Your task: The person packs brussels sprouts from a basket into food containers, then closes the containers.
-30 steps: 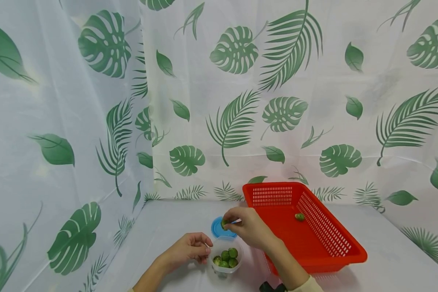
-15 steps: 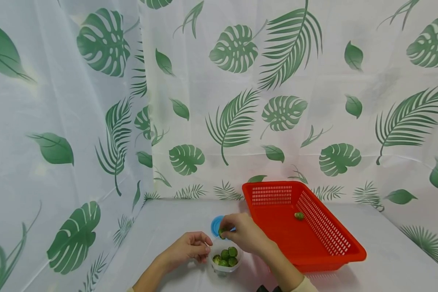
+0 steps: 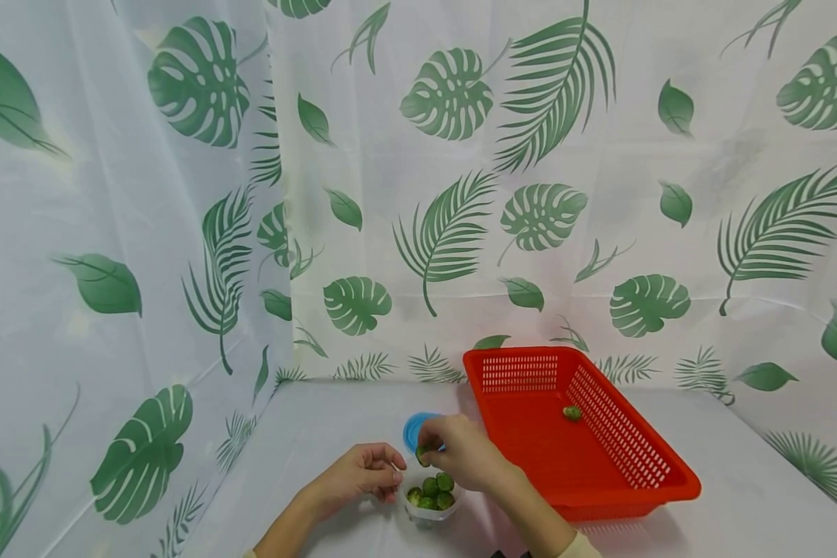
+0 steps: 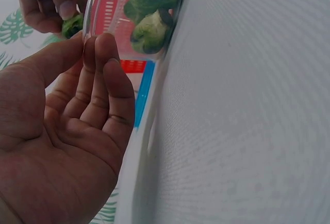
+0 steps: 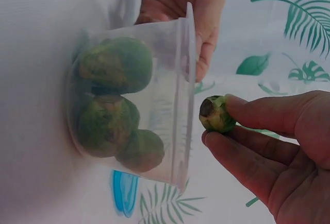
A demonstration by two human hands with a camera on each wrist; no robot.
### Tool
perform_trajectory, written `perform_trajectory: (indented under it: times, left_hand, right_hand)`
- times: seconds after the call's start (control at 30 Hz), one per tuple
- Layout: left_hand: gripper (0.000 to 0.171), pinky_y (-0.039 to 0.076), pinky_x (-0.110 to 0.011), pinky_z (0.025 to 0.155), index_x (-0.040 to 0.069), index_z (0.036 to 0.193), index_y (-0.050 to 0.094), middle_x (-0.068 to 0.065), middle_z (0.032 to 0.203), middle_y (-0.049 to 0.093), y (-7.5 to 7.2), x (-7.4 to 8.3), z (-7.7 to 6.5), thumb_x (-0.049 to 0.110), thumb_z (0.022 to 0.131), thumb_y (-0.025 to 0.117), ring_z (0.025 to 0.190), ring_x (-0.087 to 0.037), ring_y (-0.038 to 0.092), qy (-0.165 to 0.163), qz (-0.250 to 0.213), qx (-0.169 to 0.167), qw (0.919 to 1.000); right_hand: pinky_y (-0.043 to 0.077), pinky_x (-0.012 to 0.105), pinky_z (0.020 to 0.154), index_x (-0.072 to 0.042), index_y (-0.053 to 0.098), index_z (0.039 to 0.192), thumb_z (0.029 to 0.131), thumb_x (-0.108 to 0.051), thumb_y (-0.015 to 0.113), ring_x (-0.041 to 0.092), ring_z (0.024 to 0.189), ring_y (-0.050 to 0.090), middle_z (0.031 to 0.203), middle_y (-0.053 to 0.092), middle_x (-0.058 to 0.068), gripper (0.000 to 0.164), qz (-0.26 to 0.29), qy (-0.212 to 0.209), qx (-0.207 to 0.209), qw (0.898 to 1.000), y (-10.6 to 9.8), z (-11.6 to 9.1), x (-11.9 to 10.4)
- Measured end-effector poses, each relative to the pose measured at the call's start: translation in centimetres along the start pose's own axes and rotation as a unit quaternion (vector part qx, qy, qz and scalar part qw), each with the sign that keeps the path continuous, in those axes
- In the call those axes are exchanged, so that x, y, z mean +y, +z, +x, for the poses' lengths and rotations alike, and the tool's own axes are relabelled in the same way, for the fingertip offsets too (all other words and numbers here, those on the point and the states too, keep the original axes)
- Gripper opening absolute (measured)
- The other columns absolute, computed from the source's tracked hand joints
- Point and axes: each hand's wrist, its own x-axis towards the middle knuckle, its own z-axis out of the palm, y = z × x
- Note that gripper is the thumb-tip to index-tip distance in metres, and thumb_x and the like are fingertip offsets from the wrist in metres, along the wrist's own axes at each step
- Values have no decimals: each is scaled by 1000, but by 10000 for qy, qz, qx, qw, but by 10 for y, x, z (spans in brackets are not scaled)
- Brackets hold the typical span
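Note:
In the right wrist view, a clear plastic tub stands on the table with several Brussels sprouts inside. My left hand is at the tub's left side in the head view; its thumb and fingertips pinch the rim in the left wrist view. Just above the tub's opening, my right hand pinches a small Brussels sprout between thumb and fingers, its cut brown end showing. That sprout is apart from the tub and from those inside it.
Behind the tub lies a round blue lid, partly hidden by the right hand. To the right, a large red basket holds one Brussels sprout near its right wall. A dark object shows at the bottom edge.
My right hand has moved from over the blue lid nearer and down to the tub's opening, still pinching the sprout. My left hand has stayed at the rim.

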Motion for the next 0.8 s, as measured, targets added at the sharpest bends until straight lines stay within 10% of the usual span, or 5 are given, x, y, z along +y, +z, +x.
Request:
perform_trajectory:
  times: [0.8]
  left_hand:
    - [34,59,-28,72,-6,122,61,1,86,73,0,1,0,17,98,71,75,-11,70,-29,-50,-4,10000]
  right_hand:
    - [56,22,70,-14,75,86,90,-5,79,4,72,59,78,69,-8,11,-345,89,-69,9993,13,1,-5]
